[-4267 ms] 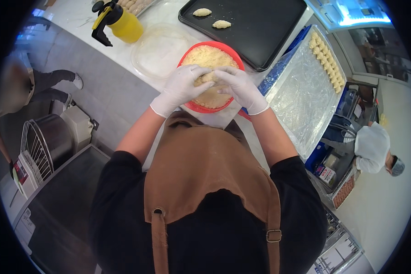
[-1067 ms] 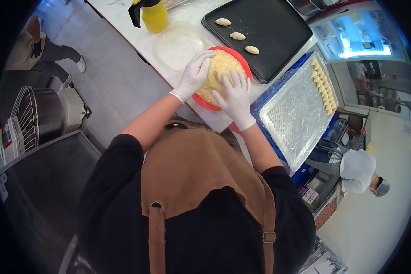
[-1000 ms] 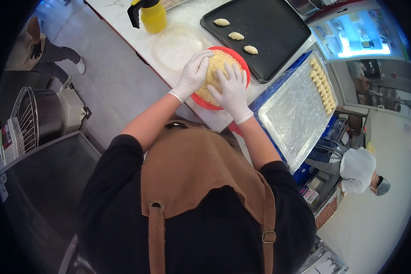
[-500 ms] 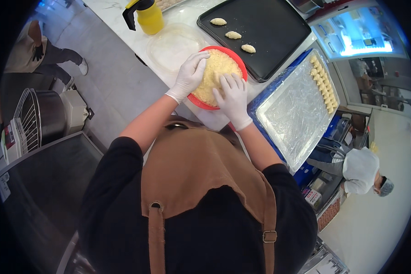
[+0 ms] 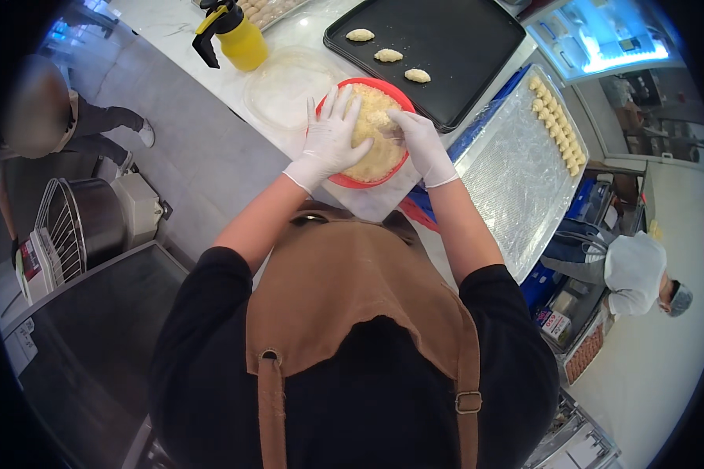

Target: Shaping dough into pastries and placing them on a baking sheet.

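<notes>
A red round bowl full of pale yellow crumbs stands at the counter's edge in front of me. My left hand, in a white glove, lies spread over the bowl's left side, fingers apart. At the right rim my gloved right hand has its fingers closed at one end of a crumb-coated dough piece over the crumbs. Beyond the bowl is a black baking tray bearing three coated dough pieces, the nearest one close to the tray's front edge.
Left of the bowl sit a clear round lid and a yellow spray bottle. On the right, a film-covered metal tray holds rows of shaped dough pieces. One person is at the right, another at the left by a mixer.
My left hand has opened out flat over the crumbs. My right hand has pulled back toward the bowl's right rim, its fingers now closed at a coated dough piece. The view has shifted slightly.
</notes>
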Demonstrator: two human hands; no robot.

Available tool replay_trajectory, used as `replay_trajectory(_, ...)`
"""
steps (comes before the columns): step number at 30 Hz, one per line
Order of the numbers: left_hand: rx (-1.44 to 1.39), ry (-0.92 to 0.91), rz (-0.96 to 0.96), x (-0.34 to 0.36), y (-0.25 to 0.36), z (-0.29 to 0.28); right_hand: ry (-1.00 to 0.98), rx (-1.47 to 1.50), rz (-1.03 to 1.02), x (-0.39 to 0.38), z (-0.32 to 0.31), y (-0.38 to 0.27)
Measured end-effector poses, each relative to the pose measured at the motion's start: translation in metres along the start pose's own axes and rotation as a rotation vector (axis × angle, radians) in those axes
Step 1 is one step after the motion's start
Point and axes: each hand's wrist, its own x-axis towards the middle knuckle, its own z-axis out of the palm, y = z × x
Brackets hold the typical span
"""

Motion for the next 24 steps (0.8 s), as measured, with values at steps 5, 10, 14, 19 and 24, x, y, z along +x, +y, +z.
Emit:
replay_trajectory(5, -0.285, -0.096, -0.054, 0.013, -0.014, -0.007, -0.038, -0.010, 0.061, -0.002, 0.002, -0.001)
replay_trajectory(10, -0.481, -0.192, -0.150, 0.019, -0.020, -0.018, 0.067, -0.390, -0.282, -0.015, 0.015, 0.002)
replay_trajectory(14, -0.412, -0.178, -0.209, 0.019, -0.019, -0.026, 0.204, -0.770, -0.756, -0.031, 0.031, 0.004)
replay_trajectory(19, -0.327, -0.222, -0.208, 0.015, -0.017, -0.025, 0.208, -1.113, -1.145, -0.037, 0.039, 0.007)
replay_trajectory(24, -0.350, -0.138, -0.197, 0.003, -0.020, -0.015, 0.207, -0.943, -0.923, -0.020, 0.025, 0.031)
